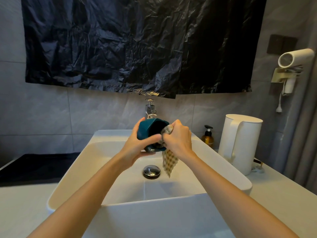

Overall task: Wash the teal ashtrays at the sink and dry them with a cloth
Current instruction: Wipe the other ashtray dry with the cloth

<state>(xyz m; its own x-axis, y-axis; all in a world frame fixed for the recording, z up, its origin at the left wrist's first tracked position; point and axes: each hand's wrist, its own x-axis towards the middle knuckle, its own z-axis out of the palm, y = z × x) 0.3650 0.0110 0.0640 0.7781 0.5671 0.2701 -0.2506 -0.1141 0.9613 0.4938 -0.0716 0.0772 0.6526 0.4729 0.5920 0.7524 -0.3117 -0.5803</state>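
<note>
Above the white sink (106,170), my left hand (137,143) grips a teal ashtray (145,129), tipped on its side with the dark hollow facing right. My right hand (178,138) holds a beige checked cloth (169,160) bunched against the ashtray's opening; the cloth's free corner hangs down over the basin. The far side of the ashtray is hidden behind both hands. No other ashtray shows.
A chrome tap (151,109) stands behind the hands and a chrome drain plug (151,171) sits in the basin. Right of the sink are an amber pump bottle (207,137) and a white kettle (240,143). A black surface (34,165) lies at the left.
</note>
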